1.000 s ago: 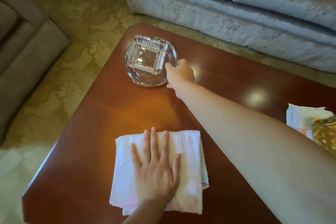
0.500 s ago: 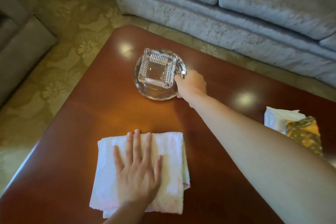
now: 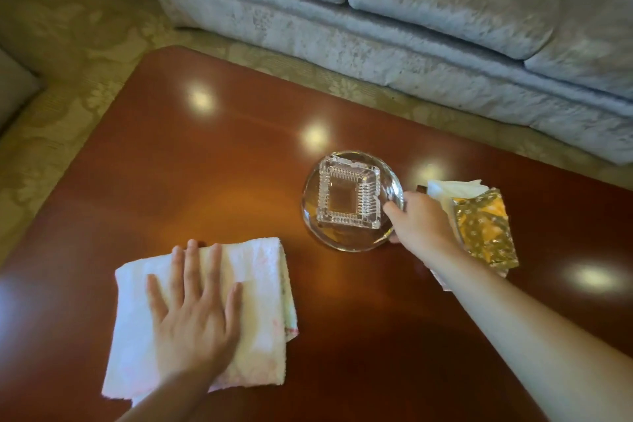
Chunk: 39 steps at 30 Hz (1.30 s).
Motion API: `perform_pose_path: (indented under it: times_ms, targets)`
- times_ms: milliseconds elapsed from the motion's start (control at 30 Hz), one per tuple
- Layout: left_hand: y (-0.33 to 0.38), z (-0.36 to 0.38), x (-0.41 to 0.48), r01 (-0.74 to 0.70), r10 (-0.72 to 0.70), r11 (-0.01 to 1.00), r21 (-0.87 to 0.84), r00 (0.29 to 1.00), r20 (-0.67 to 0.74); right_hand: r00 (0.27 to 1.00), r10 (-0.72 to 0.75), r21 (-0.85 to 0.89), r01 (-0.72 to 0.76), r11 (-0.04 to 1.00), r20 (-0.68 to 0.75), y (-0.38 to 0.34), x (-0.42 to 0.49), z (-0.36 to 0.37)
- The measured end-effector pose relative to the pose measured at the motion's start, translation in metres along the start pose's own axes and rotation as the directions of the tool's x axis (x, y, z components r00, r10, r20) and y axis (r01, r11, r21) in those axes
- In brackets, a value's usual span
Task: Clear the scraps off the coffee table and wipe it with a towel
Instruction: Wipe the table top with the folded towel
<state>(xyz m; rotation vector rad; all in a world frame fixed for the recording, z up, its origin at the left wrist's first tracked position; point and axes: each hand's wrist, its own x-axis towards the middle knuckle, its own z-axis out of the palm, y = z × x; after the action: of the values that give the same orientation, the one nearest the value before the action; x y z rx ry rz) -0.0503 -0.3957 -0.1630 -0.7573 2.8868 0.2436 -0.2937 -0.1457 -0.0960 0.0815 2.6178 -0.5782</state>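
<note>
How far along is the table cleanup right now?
Done: no loose scraps show on the bare table. In hand: the left hand lies flat on the folded towel, and the right hand grips the rim of the glass dish carrying an ashtray. Left: the gold tissue pack and wiping.

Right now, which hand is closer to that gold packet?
The right hand. It grips the glass dish rim, directly beside the gold packet. The left hand lies flat on the towel, far across the table.
</note>
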Motion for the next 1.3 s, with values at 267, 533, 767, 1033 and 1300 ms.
perform_pose_path:
  times_ms: [267,533,767,1033,1300]
  targets:
    - [-0.001,0.001,0.001,0.025,-0.025,0.999,-0.021,1.0,-0.006,0.999,0.017,-0.09,-0.021,0.996,-0.047,0.051,-0.02,-0.016]
    - [0.001,-0.002,0.0,0.019,-0.02,0.999,-0.039,1.0,-0.023,0.996,0.02,-0.124,-0.031,0.992,-0.084,0.075,-0.03,-0.013]
    - [-0.001,-0.005,-0.001,0.002,-0.002,1.0,-0.023,1.0,0.0,0.989,0.1,0.055,-0.094,0.994,-0.108,0.101,-0.052,-0.011]
    - [-0.014,-0.013,-0.003,-0.054,0.062,0.976,-0.212,0.998,0.031,0.872,-0.372,-0.045,0.379,0.924,-0.319,-0.024,-0.159,0.042]
    - [-0.055,-0.002,-0.01,-0.217,0.215,0.975,-0.044,0.976,-0.038,0.778,-0.628,-0.225,0.611,0.759,-0.005,-0.096,-0.162,0.22]
